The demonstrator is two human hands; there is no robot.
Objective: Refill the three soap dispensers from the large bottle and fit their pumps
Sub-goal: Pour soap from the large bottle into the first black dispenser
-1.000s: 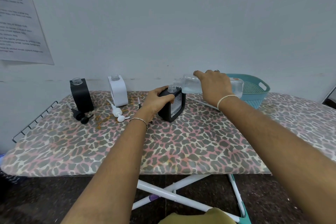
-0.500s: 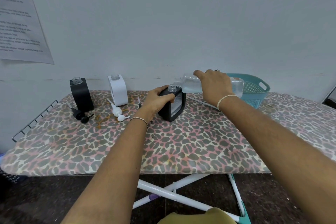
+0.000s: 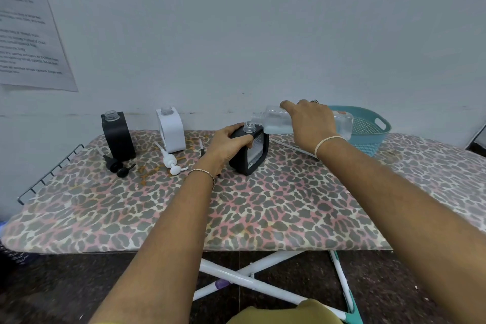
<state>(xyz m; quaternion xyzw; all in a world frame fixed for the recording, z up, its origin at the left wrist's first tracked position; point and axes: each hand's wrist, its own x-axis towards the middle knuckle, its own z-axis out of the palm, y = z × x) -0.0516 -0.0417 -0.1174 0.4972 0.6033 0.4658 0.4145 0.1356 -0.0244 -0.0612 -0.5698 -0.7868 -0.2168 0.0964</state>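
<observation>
Hands unchanged from a second ago: your left hand (image 3: 228, 143) grips the near dispenser (image 3: 256, 155) on the board (image 3: 263, 205), and your right hand (image 3: 310, 123) holds the large bottle (image 3: 273, 121) tipped at its neck, so filling likely continues. Behind: black pump (image 3: 117, 166), white pump (image 3: 171, 162), a third half hidden; black dispenser (image 3: 118, 137), white dispenser (image 3: 171, 131), so three dispensers total.

This looks like a plain domestic room, probably a laundry or utility corner of a home. The working surface is an ironing board (image 3: 263, 213) in a leopard-print cover, with a wire iron rest (image 3: 50, 173) at its left end and crossed white legs (image 3: 236, 279) below. It stands against a bare, pale painted wall (image 3: 263, 34) on a dark speckled stone floor (image 3: 65, 284). A teal plastic basket (image 3: 368, 129) sits on the board's far right, and a printed sheet (image 3: 29, 34), its text too blurred to read, hangs on the wall.
</observation>
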